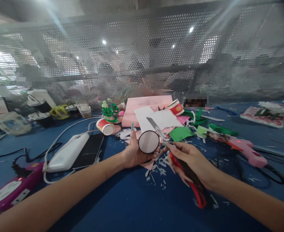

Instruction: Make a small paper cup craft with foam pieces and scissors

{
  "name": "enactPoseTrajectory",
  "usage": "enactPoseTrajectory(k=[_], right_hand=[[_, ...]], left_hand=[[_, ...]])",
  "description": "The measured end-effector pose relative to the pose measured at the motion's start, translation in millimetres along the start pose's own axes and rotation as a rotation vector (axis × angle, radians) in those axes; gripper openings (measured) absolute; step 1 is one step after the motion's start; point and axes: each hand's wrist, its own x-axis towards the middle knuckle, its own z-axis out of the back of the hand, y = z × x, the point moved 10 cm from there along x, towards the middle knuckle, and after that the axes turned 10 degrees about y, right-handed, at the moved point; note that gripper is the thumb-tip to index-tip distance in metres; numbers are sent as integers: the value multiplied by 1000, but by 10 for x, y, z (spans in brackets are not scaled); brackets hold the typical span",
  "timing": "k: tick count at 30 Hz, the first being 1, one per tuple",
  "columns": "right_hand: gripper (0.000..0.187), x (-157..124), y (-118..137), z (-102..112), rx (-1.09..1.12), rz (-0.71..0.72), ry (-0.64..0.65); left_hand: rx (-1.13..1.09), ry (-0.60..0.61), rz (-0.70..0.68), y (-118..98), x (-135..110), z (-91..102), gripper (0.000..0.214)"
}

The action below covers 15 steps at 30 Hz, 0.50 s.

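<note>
My left hand (132, 152) is closed around a round white piece with a dark rim (148, 142), its flat face toward me; whether it is a disc or the end of a cup I cannot tell. In my right hand (192, 158) is a pair of scissors (192, 185) with red and black handles. The blades point up and left, beside the round piece's right edge, apart from its face. Paper scraps (160, 167) lie below both hands. Behind them are white paper sheets (165, 118) and a green paper piece (181, 133).
A pink glue gun (249, 151) with its cord lies at right. To the left are a phone (90, 150), a white power bank (68, 151) and a purple power strip (19, 187). Red paper cups (105, 126) lie behind my hands. A perforated metal screen (142, 54) rises behind.
</note>
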Motion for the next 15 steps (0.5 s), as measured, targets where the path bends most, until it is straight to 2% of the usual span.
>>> enactPoseTrajectory(k=[4, 8, 10, 15], right_hand=[[31, 3, -3, -24, -43, -14, 20], [30, 8, -21, -60, -62, -22, 62], [32, 11, -21, -59, -58, -13, 71], [35, 20, -18, -44, -59, -9, 88]], left_hand=[[124, -57, -108, -70, -30, 37, 86], [245, -103, -279, -271, -103, -34, 59], [315, -81, -286, -307, -112, -101, 49], [401, -67, -255, -301, -100, -98, 56]])
